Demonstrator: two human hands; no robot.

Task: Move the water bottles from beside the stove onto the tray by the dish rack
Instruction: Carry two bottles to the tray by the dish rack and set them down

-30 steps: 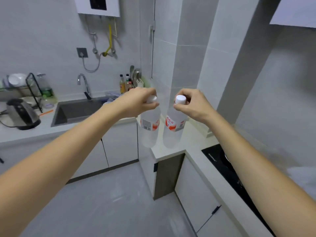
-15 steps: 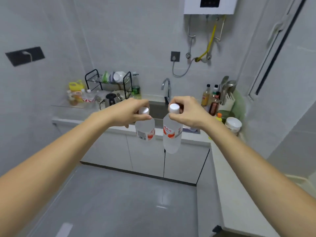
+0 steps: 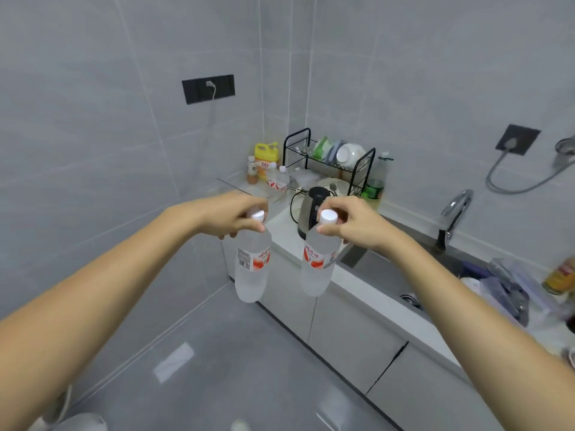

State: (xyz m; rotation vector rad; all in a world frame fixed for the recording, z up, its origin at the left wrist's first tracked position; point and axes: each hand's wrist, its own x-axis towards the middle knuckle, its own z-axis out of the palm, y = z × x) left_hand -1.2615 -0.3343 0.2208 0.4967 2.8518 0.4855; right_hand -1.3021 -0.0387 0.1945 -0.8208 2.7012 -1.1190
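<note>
Grey-tiled kitchen, both bottles hanging over floor: left hand (image 3: pixel 231 214) pinches left bottle (image 3: pixel 251 265) neck, right hand (image 3: pixel 351 223) pinches right bottle (image 3: pixel 317 265) neck; full, heavy, slick, I'd keep neck grips

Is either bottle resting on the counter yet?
No, both bottles, left and right, hang by their necks from the hands, short of the counter.

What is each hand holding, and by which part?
The left hand pinches one water bottle at its neck; the right hand pinches another water bottle likewise, below the white cap.
</note>
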